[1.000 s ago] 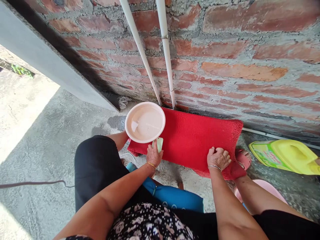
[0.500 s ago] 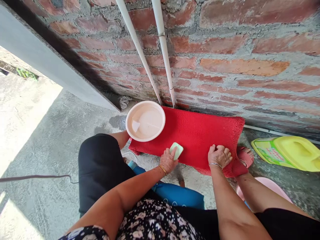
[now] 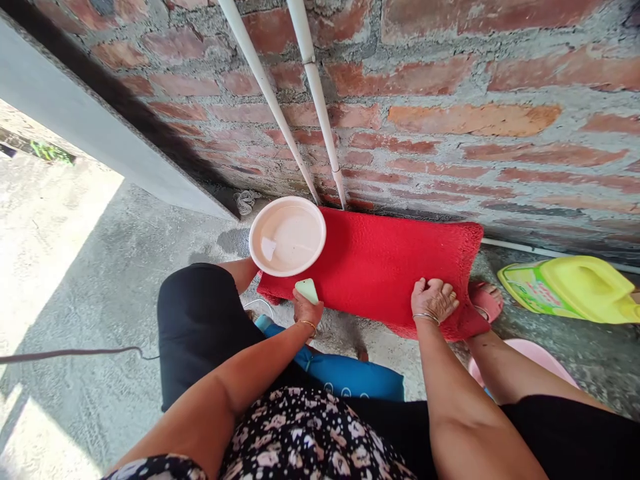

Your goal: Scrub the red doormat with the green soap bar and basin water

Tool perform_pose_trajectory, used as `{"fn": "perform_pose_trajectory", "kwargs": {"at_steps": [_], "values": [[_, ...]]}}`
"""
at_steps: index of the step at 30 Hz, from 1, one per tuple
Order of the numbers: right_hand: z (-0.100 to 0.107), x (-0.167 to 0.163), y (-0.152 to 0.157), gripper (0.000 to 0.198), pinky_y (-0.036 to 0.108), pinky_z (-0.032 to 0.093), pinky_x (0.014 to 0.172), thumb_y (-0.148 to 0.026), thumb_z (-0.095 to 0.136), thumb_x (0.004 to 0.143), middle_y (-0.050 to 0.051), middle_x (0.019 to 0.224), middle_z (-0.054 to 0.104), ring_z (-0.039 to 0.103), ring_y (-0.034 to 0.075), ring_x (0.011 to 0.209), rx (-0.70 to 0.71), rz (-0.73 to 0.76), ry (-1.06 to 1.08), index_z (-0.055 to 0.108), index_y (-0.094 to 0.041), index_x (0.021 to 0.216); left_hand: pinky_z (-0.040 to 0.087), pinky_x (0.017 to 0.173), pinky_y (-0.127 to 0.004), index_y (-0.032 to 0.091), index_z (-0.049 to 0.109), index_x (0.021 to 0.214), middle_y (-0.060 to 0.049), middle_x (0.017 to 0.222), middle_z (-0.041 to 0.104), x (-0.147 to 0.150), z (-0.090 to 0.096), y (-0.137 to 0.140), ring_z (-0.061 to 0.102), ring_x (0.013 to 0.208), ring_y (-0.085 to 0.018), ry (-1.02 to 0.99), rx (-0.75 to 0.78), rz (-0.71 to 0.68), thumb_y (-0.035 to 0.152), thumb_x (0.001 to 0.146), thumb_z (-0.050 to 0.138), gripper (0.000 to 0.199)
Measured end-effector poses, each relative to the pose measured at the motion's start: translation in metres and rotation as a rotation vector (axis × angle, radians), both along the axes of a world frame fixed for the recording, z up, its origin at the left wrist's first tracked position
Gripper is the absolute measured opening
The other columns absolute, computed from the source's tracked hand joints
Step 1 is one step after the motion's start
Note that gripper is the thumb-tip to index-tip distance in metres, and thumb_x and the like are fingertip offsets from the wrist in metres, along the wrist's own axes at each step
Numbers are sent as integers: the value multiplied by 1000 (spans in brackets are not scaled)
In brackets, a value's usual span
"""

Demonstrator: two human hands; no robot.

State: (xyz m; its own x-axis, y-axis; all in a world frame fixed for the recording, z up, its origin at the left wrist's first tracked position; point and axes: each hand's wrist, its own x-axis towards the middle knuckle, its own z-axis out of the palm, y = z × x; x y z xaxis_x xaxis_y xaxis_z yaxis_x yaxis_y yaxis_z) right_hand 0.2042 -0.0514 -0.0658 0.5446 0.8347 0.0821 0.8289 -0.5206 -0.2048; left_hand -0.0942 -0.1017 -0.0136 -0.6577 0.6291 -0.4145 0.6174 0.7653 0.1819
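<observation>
The left hand [image 3: 307, 309] holds a pale green bar of soap [image 3: 307, 290] in a closed grip. The fingers wrap the near end of the bar; the far end projects beyond the fingertips. The bar rests at the near left edge of the red mat [image 3: 385, 263], just right of the pink basin [image 3: 287, 236].

The mat lies flat on the concrete floor [image 3: 100, 267] with its long axis running left to right, parallel to the brick wall [image 3: 450, 120] and close against its base. The bulk of the mat surface lies to the right of the soap and slightly farther away. The long axis of the bar points away from the person, roughly across the short dimension of the mat. The left hand is the nearer hand to the left portion of the mat and to the basin.

The right hand [image 3: 433, 301] presses down on the near right edge of the mat. Its fingers are curled, knuckles up, and appear to pin or bunch the fabric. It holds nothing else.

Both forearms extend forward from the body, the left angled inward, the right nearly straight. Each wrist carries a bangle.

The basin contains cloudy water and sits on the far left corner of the mat. Two white pipes [image 3: 320, 127] run down the wall behind it. A yellow-green jug [image 3: 570, 290] lies on its side at the far right, well apart from both hands.
</observation>
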Motion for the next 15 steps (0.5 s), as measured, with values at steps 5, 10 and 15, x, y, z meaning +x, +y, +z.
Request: {"fn": "perform_pose_trajectory", "kwargs": {"at_steps": [5, 10, 15], "values": [[-2, 0, 0, 33, 37, 28, 72, -44, 41, 85, 14, 94, 55, 46, 27, 89, -3, -1, -16, 59, -16, 86, 45, 85, -38, 11, 15, 143, -20, 123, 48, 36, -4, -10, 55, 104, -30, -35, -16, -159, 34, 71, 61, 88], [-3, 1, 0, 33, 36, 28, 71, -44, 42, 85, 13, 93, 55, 47, 26, 87, 0, 1, -46, 59, -17, 85, 44, 87, -35, 9, 16, 144, -21, 123, 47, 74, 10, -14, 56, 105, -28, -126, -66, -252, 34, 71, 60, 89], [-2, 1, 0, 32, 36, 28, 72, -44, 43, 84, 13, 93, 54, 46, 26, 87, -3, 2, -49, 59, -16, 86, 42, 91, -33, 14, 22, 143, -17, 129, 46, 116, 24, -25, 54, 110, -27, -478, -151, -519, 35, 59, 70, 100]]}}
